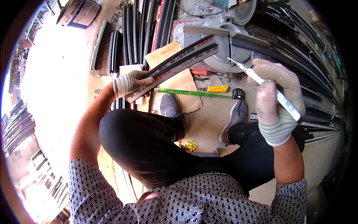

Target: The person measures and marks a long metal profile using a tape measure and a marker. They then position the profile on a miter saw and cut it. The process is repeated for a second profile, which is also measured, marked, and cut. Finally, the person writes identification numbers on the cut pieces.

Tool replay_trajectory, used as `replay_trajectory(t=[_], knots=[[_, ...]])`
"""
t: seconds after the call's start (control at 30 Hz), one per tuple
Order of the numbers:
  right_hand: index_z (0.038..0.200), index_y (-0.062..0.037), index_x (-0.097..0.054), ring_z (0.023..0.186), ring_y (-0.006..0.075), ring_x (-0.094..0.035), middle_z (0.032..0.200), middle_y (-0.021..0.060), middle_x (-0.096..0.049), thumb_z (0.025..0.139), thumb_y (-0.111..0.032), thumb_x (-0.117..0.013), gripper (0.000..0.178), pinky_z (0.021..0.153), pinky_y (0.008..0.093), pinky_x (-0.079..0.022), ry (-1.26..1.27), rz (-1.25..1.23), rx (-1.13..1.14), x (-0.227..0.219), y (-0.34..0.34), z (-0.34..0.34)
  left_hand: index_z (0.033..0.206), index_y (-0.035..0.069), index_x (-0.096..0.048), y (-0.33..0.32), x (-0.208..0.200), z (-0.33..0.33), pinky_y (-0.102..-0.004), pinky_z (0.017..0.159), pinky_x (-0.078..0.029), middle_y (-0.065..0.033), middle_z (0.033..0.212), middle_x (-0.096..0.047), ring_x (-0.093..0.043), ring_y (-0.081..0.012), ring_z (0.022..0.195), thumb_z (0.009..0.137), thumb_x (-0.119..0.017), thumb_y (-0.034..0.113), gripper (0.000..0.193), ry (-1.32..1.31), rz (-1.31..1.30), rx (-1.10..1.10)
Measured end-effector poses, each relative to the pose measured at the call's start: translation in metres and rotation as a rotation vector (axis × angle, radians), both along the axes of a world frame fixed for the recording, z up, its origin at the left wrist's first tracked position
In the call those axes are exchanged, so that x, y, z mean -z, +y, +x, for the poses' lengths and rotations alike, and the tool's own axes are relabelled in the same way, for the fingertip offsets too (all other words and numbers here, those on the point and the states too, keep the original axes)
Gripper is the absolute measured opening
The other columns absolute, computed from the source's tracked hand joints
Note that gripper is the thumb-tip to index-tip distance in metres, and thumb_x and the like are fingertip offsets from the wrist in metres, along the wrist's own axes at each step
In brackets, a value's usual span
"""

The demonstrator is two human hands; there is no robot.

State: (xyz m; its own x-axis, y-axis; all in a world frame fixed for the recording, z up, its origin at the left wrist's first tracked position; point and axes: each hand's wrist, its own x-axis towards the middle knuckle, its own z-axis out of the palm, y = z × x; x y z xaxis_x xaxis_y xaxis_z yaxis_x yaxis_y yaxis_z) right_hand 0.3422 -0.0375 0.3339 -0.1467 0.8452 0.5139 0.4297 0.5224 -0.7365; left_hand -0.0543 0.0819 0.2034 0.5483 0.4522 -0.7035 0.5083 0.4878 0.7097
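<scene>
In a striped knit glove, my left hand (130,83) is closed around one end of a dark metal profile (182,61), possibly more than one piece. The profile slants up to the right, its far end overlapping the saw table. My right hand (279,100), gloved too, is raised on the right and grips a white marker pen (256,78) with a thin tip pointing up-left toward the saw. Between and ahead of my shoes, a tape measure (238,93) lies on the floor with its green blade (194,92) pulled out leftward. Beside it rests a yellow utility knife (218,89).
A mitre saw (223,56) stands ahead, its round blade (244,11) raised. Long dark profiles (140,30) lie upper left, with more (317,63) along the right. Cardboard (186,87) lies underfoot. A bucket (79,13) stands far left; crumpled yellow material (191,145) lies between my feet.
</scene>
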Motion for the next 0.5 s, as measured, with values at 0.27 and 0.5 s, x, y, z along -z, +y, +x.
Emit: replay_trajectory(t=[0.27,0.5], knots=[[0.11,-0.0022,-0.07,0.079,0.0121,-0.068,0.098,0.0081,-0.072,0.098,-0.005,-0.068,0.012,0.073,0.028,-0.057,0.132,0.045,0.041,-0.004,0.007,-0.005,0.119,0.001,-0.065,0.015,-0.1,0.081,-0.032,0.075,-0.061,-0.0079,0.097,-0.074,-0.074,-0.0171,0.083,0.101,-0.066,0.048,0.05,-0.228,0.004,0.074],[0.108,-0.002,-0.07,0.081,0.0123,-0.068,0.096,0.0087,-0.072,0.096,-0.005,-0.068,0.012,0.075,0.0281,-0.057,0.161,0.002,-0.012,-0.005,0.002,0.009,0.121,0.0,-0.064,-0.004,-0.124,0.119,-0.0319,0.073,-0.062,-0.0101,0.096,-0.073,-0.074,-0.018,0.08,0.1,-0.066,0.052,0.056,-0.27,-0.018,0.094]])
